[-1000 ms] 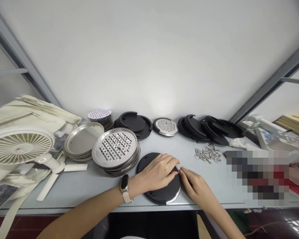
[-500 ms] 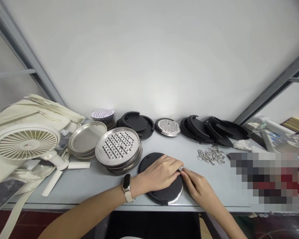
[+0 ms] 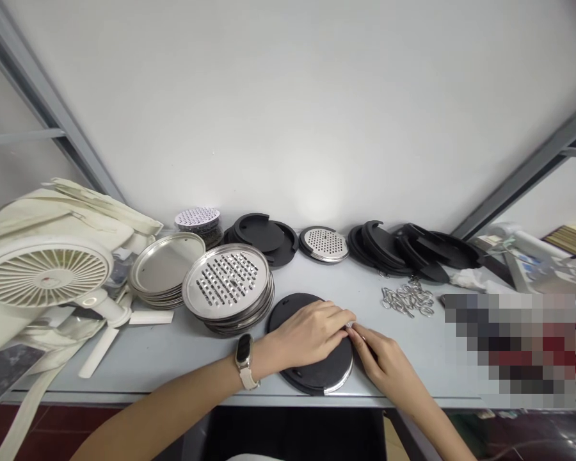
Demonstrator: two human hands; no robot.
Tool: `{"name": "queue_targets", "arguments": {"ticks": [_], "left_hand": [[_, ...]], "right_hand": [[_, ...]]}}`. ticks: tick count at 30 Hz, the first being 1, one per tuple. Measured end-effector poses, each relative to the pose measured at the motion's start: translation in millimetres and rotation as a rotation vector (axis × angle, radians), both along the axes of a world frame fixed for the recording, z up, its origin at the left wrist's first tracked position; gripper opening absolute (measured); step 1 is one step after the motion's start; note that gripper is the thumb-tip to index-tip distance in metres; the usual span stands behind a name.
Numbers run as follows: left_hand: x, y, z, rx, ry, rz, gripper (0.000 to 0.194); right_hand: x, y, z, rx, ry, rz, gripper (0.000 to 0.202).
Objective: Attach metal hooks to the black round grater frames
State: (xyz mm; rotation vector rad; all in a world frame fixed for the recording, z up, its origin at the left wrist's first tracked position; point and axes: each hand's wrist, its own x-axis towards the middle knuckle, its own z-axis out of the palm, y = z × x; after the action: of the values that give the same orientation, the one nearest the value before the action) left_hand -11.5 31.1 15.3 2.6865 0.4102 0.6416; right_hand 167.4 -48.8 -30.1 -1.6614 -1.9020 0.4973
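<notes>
A round black disc (image 3: 324, 368) with a shiny metal rim along its right side lies flat near the table's front edge. Across its top rests my left hand (image 3: 312, 330), a watch on the wrist, its closed fingers reaching the disc's upper right edge. My right hand (image 3: 379, 352) is at that same edge, thumb and fingers pinched on a small metal piece (image 3: 349, 326), mostly hidden between the hands. Left of the disc stands a stack of metal grater plates (image 3: 228, 282).
Plain metal discs (image 3: 167, 266) and a white fan (image 3: 48, 275) are on the left. Along the wall lie black discs (image 3: 259, 234), a perforated disc (image 3: 325, 243) and more black parts (image 3: 384, 246). Metal clips (image 3: 407, 299) lie to the right, beside a blurred-out patch.
Both hands keep nearly the same places at the disc's edge. The view has shifted very slightly, with the fan a little further left.
</notes>
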Motion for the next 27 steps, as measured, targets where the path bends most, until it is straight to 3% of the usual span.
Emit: {"name": "queue_targets", "arguments": {"ticks": [13, 27], "left_hand": [[-0.5, 2.5, 2.4, -0.240, -0.061, -0.023, 0.023], [-1.8, 2.9, 3.8, -0.234, -0.055, -0.038, 0.021]], "right_hand": [[-0.7, -1.9, 0.3, 0.075, -0.054, 0.023, 0.029], [-1.6, -1.9, -3.6, 0.240, -0.200, 0.036, 0.023]]}}
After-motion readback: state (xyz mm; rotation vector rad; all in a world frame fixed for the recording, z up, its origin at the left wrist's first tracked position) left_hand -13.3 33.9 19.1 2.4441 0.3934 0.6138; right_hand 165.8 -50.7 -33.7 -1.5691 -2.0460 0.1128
